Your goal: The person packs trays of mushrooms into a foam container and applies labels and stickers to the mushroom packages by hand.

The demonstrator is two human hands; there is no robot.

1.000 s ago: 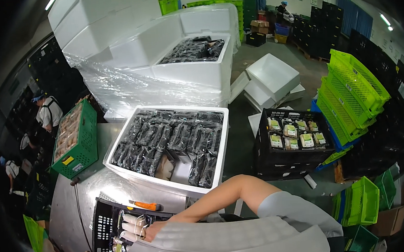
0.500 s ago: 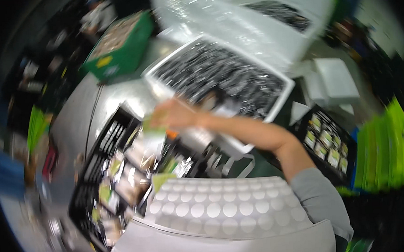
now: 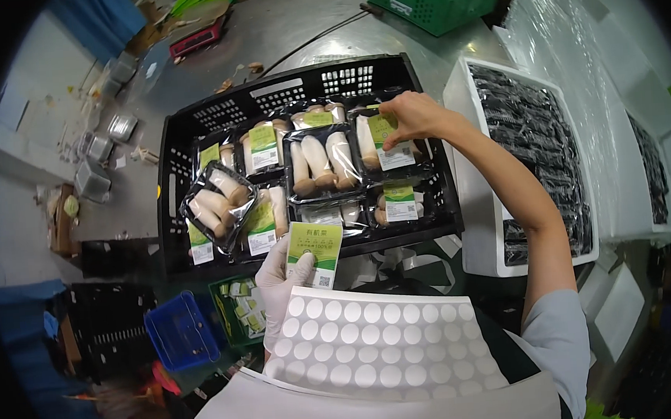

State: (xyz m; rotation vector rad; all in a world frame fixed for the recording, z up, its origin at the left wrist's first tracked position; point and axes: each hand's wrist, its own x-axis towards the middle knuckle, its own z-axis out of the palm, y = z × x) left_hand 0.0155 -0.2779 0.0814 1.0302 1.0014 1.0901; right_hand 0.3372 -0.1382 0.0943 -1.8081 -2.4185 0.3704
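My gloved left hand [image 3: 277,280] pinches a green-and-white label card [image 3: 315,251] just in front of the black crate [image 3: 288,90]. Over the crate's right side, my bare right hand [image 3: 414,116] has thumb and fingers closed at the upper edge of a labelled mushroom pack [image 3: 367,143]. Several film-wrapped trays of king oyster mushrooms fill the crate, many with the same kind of label. One unlabelled mushroom pack [image 3: 322,164] sits on top in the middle; another pack [image 3: 219,204] lies tilted at the left. A sheet of round white stickers [image 3: 383,338] spreads below my hands.
A white foam box [image 3: 473,223] of black-wrapped packs stands right of the crate. Behind are a green crate [image 3: 445,3] and a red scale [image 3: 200,34]. A blue basket [image 3: 181,331] and a small green basket [image 3: 222,311] of labels sit lower left.
The view has swung, so the crate now lies centrally and the foam box at the right. My right hand is now at a pack on the crate's right. My left hand has come into view with a label card.
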